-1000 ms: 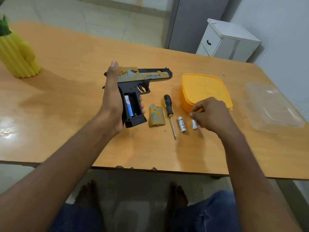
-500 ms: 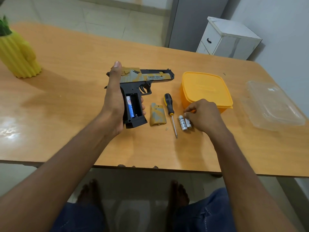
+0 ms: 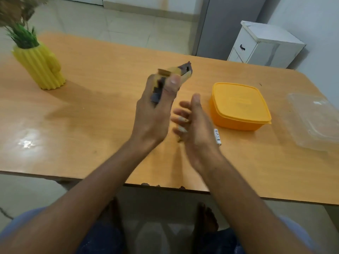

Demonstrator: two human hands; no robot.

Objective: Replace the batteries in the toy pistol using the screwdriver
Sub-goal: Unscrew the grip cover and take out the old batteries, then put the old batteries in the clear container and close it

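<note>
Your left hand (image 3: 156, 114) is wrapped round the grip of the toy pistol (image 3: 176, 74), lifted off the table (image 3: 91, 107) with the muzzle pointing away from you and the whole thing motion-blurred; from this angle you cannot see the open battery bay, so whether the cell inside is seated is not something to trust. Your right hand (image 3: 194, 123), just beside the left, has its fingers fairly straight and spread, and something white shows at the fingertips (image 3: 181, 119), likely a battery, though the blur makes it too unclear to say whether it is pinched or merely lying there. Tilting the pistol this fast could, I judge, shake a loose cell out of the bay or drop the one at your fingertips. Just to the right of your right wrist one battery (image 3: 217, 136) lies on the table; a sweep of your forearm could roll it away. Your hands hide the screwdriver, the cover and its small screw, so any blind move downward risks knocking the screw off the edge. Further right sit the orange box (image 3: 240, 105) and the clear lid (image 3: 315, 121)
</note>
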